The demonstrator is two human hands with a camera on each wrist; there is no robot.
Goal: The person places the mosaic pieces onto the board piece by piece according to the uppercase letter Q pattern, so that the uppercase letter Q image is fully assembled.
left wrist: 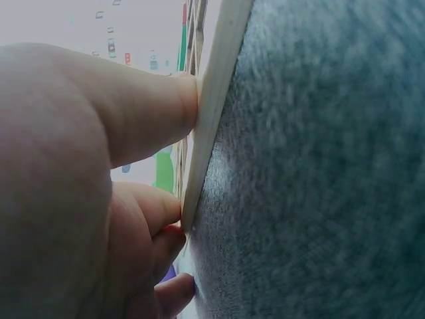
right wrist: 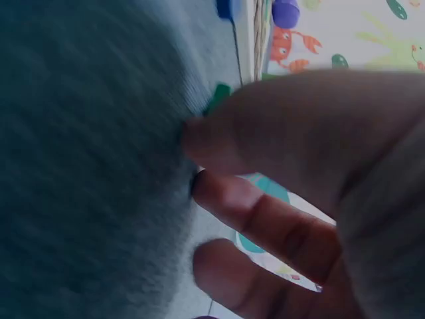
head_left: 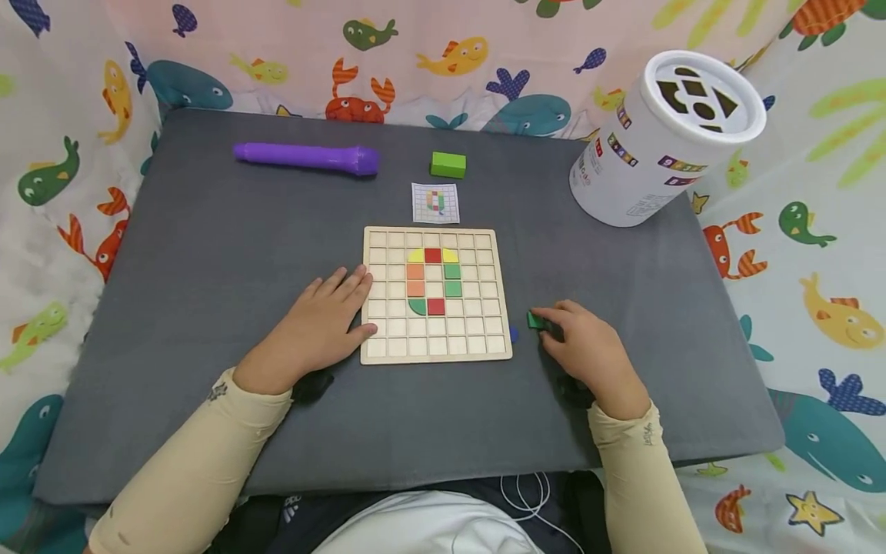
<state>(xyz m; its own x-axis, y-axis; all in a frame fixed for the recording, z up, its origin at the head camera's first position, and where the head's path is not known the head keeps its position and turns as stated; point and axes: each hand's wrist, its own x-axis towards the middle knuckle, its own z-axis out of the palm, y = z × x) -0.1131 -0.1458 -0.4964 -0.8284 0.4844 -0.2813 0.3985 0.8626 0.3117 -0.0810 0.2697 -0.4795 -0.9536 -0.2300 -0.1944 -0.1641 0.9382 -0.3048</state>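
A wooden grid board (head_left: 388, 350) lies on the grey table, with red, yellow, orange and green flat tiles set in a ring in its squares. My left hand (head_left: 314, 331) rests at the board's left edge, fingers extended; in the left wrist view the thumb (left wrist: 149, 113) touches the board's side. Right of the board, my right hand (head_left: 584, 346) pinches a small green tile (head_left: 534, 320) at the tabletop, its rest hidden by the fingers. Between that hand and the board lies a blue tile (head_left: 514, 335), touching or very near the board's right edge.
Above the board lies a small pattern card (head_left: 435, 203), with a green block (head_left: 448, 165) behind it. A purple stick (head_left: 304, 158) with a thicker end is at the back left. A white tub (head_left: 623, 177) with shaped holes in its lid stands at the back right.
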